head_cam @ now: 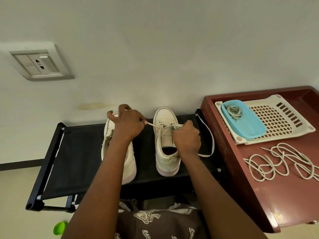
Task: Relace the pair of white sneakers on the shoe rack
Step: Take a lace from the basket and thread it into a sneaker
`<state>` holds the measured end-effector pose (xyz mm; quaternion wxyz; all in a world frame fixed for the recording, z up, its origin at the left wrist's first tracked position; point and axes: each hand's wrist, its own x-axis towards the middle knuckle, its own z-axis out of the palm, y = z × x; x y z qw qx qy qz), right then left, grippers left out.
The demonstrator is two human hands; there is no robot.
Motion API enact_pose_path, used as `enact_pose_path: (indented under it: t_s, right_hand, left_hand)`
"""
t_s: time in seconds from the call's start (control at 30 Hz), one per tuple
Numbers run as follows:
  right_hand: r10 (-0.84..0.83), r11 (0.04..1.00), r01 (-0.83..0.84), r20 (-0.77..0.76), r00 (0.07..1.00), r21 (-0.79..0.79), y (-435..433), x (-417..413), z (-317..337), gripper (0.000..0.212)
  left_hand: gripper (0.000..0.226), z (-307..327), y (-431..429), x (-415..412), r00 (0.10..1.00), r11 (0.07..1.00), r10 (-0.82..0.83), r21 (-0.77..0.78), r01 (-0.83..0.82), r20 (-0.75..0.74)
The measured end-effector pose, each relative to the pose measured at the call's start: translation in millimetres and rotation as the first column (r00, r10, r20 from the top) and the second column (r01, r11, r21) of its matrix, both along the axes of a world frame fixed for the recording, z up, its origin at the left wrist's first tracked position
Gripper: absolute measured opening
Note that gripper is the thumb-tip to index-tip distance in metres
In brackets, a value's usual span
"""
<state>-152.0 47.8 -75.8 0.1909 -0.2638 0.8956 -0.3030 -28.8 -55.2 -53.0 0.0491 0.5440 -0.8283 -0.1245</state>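
Observation:
Two white sneakers stand toes-to-wall on the black shoe rack (81, 152). The right sneaker (166, 149) has a flat white lace (209, 135) partly threaded near its toe; the lace's long end loops off to the right over the rack. My left hand (128, 125) hovers over the left sneaker (128, 163) and pinches one end of that lace, pulled taut to the left. My right hand (187, 138) grips the lace at the right sneaker's eyelets, fingers curled. The left sneaker is largely hidden by my left forearm.
A maroon table (259, 195) stands right of the rack. On it lie loose round cords (279, 161) and a white perforated tray (283, 121) holding a blue container (248, 125) with another coiled lace. A wall socket (41, 64) is at upper left, a green object (60, 227) on the floor.

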Motion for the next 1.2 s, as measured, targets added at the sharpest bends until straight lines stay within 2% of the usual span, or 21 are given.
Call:
enact_pose_path:
  t_s: [0.13, 0.23, 0.3, 0.33, 0.43, 0.53, 0.67, 0.8, 0.93, 1.03, 1.2]
  right_hand:
    - [-0.021, 1.000, 0.022, 0.034, 0.999, -0.013, 0, -1, -1, 0.032]
    - [-0.023, 1.000, 0.024, 0.041, 0.999, -0.009, -1, 0, -1, 0.034]
    - [-0.022, 1.000, 0.022, 0.041, 0.999, -0.011, -1, 0, -1, 0.033]
    - [-0.022, 1.000, 0.022, 0.041, 0.999, -0.013, -1, 0, -1, 0.033]
    - [-0.021, 1.000, 0.022, 0.043, 0.999, -0.021, 0, -1, -2, 0.032]
    - [-0.016, 1.000, 0.017, 0.040, 0.999, -0.017, 0, -2, -2, 0.032]
    - [0.018, 1.000, -0.018, 0.010, 1.000, -0.006, 0, -3, -1, 0.030]
    - [0.163, 0.985, -0.169, -0.123, 0.979, -0.039, 0, -5, -1, 0.030]
    - [0.382, 0.915, -0.403, -0.295, 0.876, -0.014, -6, -7, -6, 0.032]
    - [0.418, 0.902, -0.430, -0.338, 0.843, 0.043, -9, -8, -9, 0.028]
    - [0.378, 0.917, -0.397, -0.375, 0.847, 0.028, -8, -9, -10, 0.027]
  left_hand:
    - [0.018, 2, -13, 23, 0.977, 0.977, 0.213, 0.002, -0.213, 0.002]
    - [0.015, -3, -26, 43, 0.891, 0.896, 0.438, -0.014, -0.443, -0.118]
    - [0.026, -5, -28, 46, 0.855, 0.870, 0.482, -0.013, -0.493, -0.193]
    - [0.027, -4, -27, 43, 0.852, 0.866, 0.491, -0.007, -0.500, -0.179]
    - [0.012, 1, -16, 29, 0.918, 0.918, 0.396, -0.013, -0.396, -0.037]
    - [0.031, 6, -7, 9, 0.994, 0.994, 0.096, 0.049, -0.093, -0.059]
    - [0.028, 1, 7, -16, 0.982, 0.968, -0.164, 0.177, 0.179, -0.095]
    - [0.018, -1, 9, -20, 0.984, 0.978, -0.154, 0.124, 0.165, -0.094]
    - [0.009, -1, 12, -22, 0.992, 0.992, -0.107, 0.062, 0.112, -0.072]
    - [0.009, -2, 17, -25, 0.990, 0.990, -0.136, -0.038, 0.135, -0.036]
    - [0.008, -4, 18, -17, 0.971, 0.945, -0.241, -0.232, 0.232, -0.008]
